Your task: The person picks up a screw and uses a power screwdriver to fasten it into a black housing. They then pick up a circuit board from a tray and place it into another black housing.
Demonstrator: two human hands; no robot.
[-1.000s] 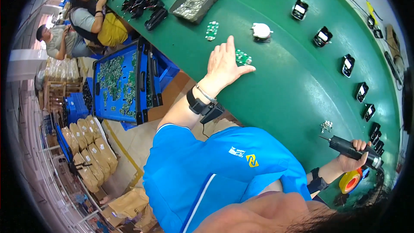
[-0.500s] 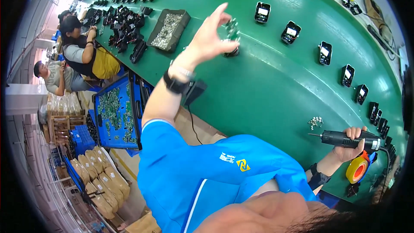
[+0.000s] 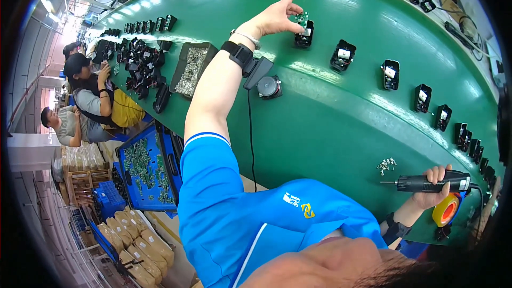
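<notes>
My left hand (image 3: 275,18) reaches out over the bench, pinching a small green circuit board (image 3: 302,20) between thumb and fingers. The board is at the nearest black housing (image 3: 304,39), overlapping its open top; whether they touch I cannot tell. Closer to me, a round dark part with a metal rim (image 3: 269,87) lies beside my left wrist. My right hand (image 3: 433,185) is wrapped round a black electric screwdriver (image 3: 421,183), its bit pointing left. Near the bit lies a little pile of small screws (image 3: 386,166).
More open black housings (image 3: 390,74) curve away to the right on the green bench (image 3: 320,128). At left are a tray of small metal parts (image 3: 181,77), heaped black parts (image 3: 143,64) and a blue bin of circuit boards (image 3: 124,168). Yellow tape (image 3: 445,210) lies by my right hand. Co-workers sit at left.
My left hand, holding the circuit board, has moved from over the round dark part to the nearest housing. The view has shifted slightly. My right hand keeps its hold on the screwdriver.
</notes>
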